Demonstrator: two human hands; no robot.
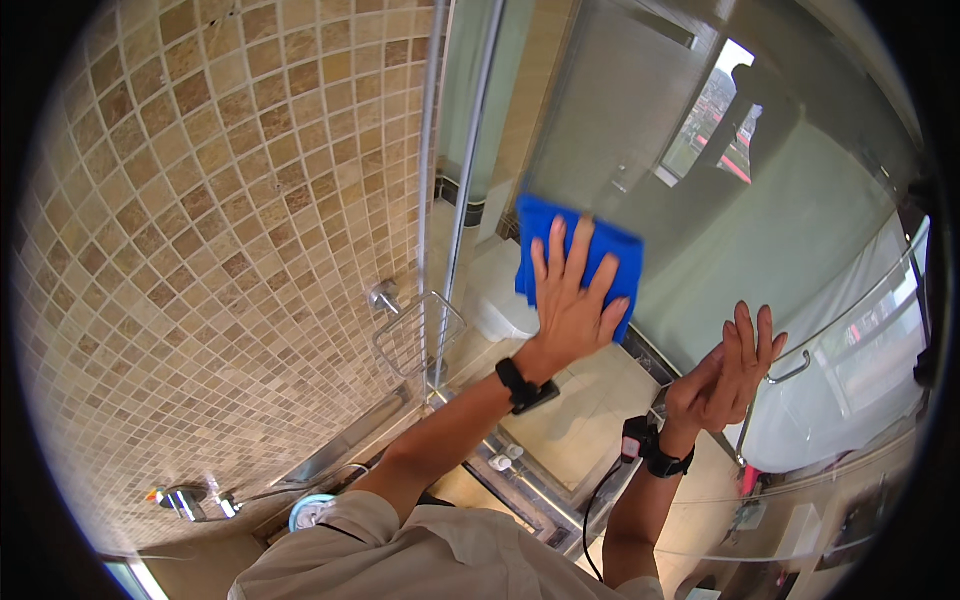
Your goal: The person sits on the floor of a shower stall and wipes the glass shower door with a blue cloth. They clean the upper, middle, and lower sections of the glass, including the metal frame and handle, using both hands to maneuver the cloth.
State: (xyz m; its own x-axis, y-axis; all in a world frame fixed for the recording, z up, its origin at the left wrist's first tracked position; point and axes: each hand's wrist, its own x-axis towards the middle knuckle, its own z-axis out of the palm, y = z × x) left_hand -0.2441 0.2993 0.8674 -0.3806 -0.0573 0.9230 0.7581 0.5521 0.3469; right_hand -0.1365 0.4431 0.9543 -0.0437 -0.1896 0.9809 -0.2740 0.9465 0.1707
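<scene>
My left hand lies with spread fingers on a folded blue cloth. It holds the cloth flat against a clear glass shower panel. My right hand is raised to the right of the cloth, apart from it, with nothing in it. Its fingers are loosely extended and slightly bent. Close to the right hand is a curved metal handle on the glass. Both wrists wear black straps, and a cable runs down from a small device at the right wrist.
Mosaic tile wall fills the left side, with a wire soap basket jutting out. Chrome shower mixer and a blue-rimmed basin are low at left. Behind the glass stands a white toilet. A metal-edged sill crosses the floor.
</scene>
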